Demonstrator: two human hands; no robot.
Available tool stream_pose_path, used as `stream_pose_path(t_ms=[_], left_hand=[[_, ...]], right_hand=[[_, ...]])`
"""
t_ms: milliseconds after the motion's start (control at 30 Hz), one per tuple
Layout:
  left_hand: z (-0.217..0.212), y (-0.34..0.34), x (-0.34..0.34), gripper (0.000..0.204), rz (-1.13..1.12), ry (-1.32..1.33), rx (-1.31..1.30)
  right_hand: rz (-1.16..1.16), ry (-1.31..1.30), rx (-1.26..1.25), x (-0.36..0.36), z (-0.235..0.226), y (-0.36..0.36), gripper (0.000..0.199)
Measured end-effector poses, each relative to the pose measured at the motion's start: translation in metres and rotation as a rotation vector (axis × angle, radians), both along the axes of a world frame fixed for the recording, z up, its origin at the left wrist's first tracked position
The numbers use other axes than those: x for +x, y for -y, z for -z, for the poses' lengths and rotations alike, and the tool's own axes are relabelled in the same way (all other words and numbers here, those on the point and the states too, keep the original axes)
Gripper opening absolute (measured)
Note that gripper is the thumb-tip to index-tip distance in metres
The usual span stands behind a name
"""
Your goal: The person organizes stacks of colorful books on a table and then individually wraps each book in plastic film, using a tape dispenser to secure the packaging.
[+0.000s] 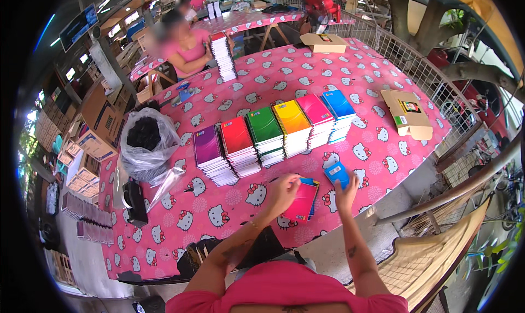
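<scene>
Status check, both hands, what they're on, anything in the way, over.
Left hand at pink notebook's upper left, contact unclear. Right hand holding small blue pack. Notebook stacks standing just beyond both hands.

I can make out a pink notebook (pixel 301 202) lying cover up on the table (pixel 164 214), turned slightly askew. A blue cover (pixel 309 180) peeks out beneath it along the top and right edges, the layers a little fanned. Just to their right I see a bright blue rectangular item (pixel 336 173), gripped at its near end, a small pale patch on its face.
</scene>
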State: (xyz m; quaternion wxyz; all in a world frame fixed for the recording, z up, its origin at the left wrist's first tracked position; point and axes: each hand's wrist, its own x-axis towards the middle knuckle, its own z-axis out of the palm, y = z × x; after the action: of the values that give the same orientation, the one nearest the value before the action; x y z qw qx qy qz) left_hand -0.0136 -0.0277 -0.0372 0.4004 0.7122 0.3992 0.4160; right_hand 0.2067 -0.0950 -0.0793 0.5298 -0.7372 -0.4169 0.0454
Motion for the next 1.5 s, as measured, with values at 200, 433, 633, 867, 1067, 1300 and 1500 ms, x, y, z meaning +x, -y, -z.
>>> stream_pose_path(t_ms=[200,433,633,867,1067,1300,1500], left_hand=[[-0.056,-0.027,-0.076,0.025,-0.344,-0.063,0.426],[-0.089,-0.084,-0.208,0.044,-0.896,-0.432,0.353],[-0.073,-0.119,-0.235,0.054,-0.709,-0.322,-0.047],[-0.069,-0.127,-0.237,0.049,-0.728,-0.345,0.026],[-0.056,-0.168,-0.244,0.049,-0.506,-0.207,-0.176],[-0.071,-0.13,-0.239,0.045,-0.689,-0.195,-0.063],[-0.154,-0.054,-0.199,0.036,-0.503,0.167,0.234]], right_hand=[[-0.13,0.319,-0.567,0.098,0.038,-0.055,0.087],[-0.264,0.234,-0.676,0.065,0.003,-0.032,0.089],[-0.481,-0.131,-0.241,0.083,-0.069,-0.041,0.027],[-0.214,0.537,0.269,0.086,-0.248,-0.103,0.029],[-0.504,1.279,-0.078,0.109,-0.209,-0.197,0.028],[-0.192,0.447,-0.217,0.099,-0.123,-0.196,0.052],[-0.391,0.342,0.16,0.052,-0.143,-0.144,0.052]])
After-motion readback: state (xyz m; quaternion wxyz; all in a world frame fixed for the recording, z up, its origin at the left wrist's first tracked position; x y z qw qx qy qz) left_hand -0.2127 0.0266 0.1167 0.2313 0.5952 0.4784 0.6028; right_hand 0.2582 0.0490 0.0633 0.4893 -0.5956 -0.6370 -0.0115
